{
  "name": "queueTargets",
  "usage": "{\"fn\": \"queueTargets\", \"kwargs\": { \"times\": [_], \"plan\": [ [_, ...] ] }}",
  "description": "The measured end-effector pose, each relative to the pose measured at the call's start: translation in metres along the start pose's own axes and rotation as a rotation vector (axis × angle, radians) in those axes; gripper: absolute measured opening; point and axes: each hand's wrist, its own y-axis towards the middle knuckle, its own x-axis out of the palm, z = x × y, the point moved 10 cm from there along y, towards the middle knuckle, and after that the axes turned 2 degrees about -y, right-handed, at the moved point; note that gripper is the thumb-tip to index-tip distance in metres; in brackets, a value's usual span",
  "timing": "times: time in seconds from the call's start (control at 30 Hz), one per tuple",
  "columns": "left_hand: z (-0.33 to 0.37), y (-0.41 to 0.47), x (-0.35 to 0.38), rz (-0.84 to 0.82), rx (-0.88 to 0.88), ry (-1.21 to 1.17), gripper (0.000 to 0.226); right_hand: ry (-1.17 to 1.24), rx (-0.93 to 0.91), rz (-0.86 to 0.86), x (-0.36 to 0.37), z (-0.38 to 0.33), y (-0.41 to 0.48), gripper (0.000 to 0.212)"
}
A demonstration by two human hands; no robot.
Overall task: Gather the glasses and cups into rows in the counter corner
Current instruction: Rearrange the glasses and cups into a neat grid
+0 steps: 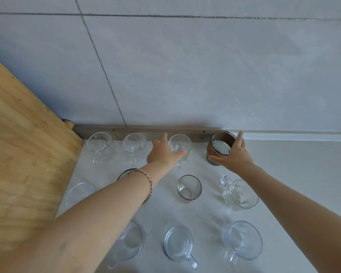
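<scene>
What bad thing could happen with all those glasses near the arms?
1. The left forearm crosses just over a dark-rimmed glass; dropping the arm could tip it.
2. The right hand grips the brown cup close to the wall; a hard push might knock the cup against it.
3. The left hand touches a clear mug beside a neighbouring mug; sliding it sideways could clink them together.

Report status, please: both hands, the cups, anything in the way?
Left hand touches clear cup in back row. Right hand grips brown cup by wall. Other glasses stand nearer, nothing blocking.
</scene>
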Motion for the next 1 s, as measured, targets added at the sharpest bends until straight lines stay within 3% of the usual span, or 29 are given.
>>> {"fn": "queueTargets", "kwargs": {
  "times": [0.1, 0.17, 0.23, 0.3, 0.4, 0.47, 0.53, 0.67, 0.83, 1.0],
  "plan": [
    [-0.02, -0.031, -0.043, 0.152, 0.109, -0.169, 0.048, -0.108, 0.012, 0.103, -0.017, -0.01, -0.03, 0.092],
    [-0.045, -0.053, -0.077, 0.282, 0.176, -0.163, 0.039, -0.116, -0.077, 0.127, -0.017, -0.033, -0.057, 0.066],
    [-0.079, -0.069, -0.104, 0.362, 0.174, -0.045, 0.041, -0.085, -0.185, 0.008, 0.003, -0.061, -0.086, 0.05],
    [-0.126, -0.077, -0.118, 0.343, 0.014, 0.104, 0.058, -0.072, -0.26, -0.156, 0.036, -0.092, -0.117, 0.044],
    [-0.196, -0.09, -0.118, 0.175, -0.274, 0.156, 0.089, -0.182, -0.364, -0.27, 0.089, -0.138, -0.15, 0.071],
    [-0.22, -0.095, -0.111, 0.079, -0.3, 0.115, 0.099, -0.268, -0.337, -0.319, 0.123, -0.152, -0.16, 0.101],
    [-0.229, -0.094, -0.106, 0.045, -0.25, 0.011, 0.094, -0.287, -0.246, -0.348, 0.149, -0.154, -0.163, 0.117],
    [-0.234, -0.091, -0.113, 0.099, -0.16, -0.017, 0.079, -0.113, -0.204, -0.26, 0.165, -0.16, -0.161, 0.111],
    [-0.239, -0.083, -0.107, 0.025, -0.138, -0.064, 0.088, -0.15, -0.414, -0.374, 0.179, -0.179, -0.17, 0.114],
    [-0.238, -0.073, -0.106, 0.046, -0.122, -0.027, 0.092, -0.107, -0.402, -0.311, 0.188, -0.185, -0.169, 0.114]
  ]
}}
